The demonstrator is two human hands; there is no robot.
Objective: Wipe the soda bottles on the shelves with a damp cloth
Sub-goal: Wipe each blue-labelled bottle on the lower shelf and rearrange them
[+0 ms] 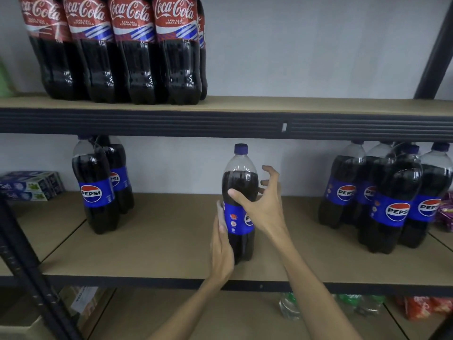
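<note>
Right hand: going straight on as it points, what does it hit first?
The middle Pepsi bottle: the right hand points up-left at its shoulder, thumb touching the front. The spread fingers sit to the bottle's right; depth is unclear, so they might pass behind it toward the wall.

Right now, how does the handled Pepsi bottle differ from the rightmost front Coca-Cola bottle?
Pepsi bottle: blue label; Coca-Cola bottle: red. Pepsi bottle stands alone, touched by left hand and right hand; Coca-Cola bottle sits untouched in a row, higher up. Both upright, dark soda.
</note>
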